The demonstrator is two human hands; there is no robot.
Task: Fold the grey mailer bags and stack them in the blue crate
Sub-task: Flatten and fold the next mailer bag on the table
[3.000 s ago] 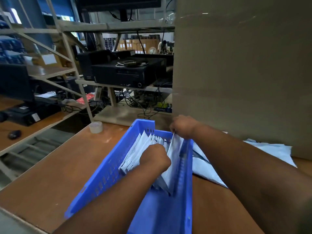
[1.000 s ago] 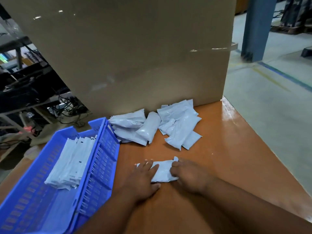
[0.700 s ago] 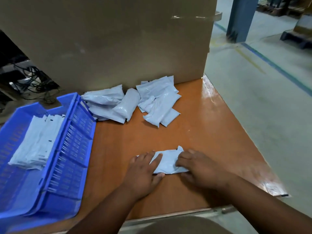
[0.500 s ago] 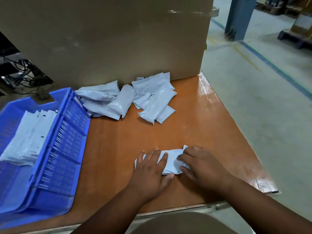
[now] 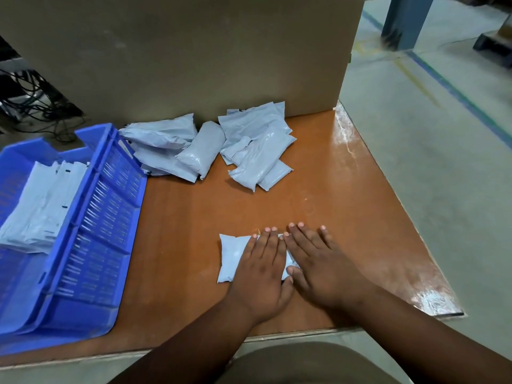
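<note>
Both the left hand (image 5: 260,273) and right hand (image 5: 321,270) press flat, fingers straight, on a small folded grey plastic mailer bag (image 5: 235,257) lying right of the blue slatted plastic crate (image 5: 94,217), long axis crosswise.

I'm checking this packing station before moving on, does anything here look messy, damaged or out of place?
Nothing looks damaged or spilled. The unfolded mailer bags lie in a loose, crumpled heap against the cardboard box, and the folded bags in the blue crate lean unevenly. Both hands, left hand and right hand, press one bag flat.
</note>
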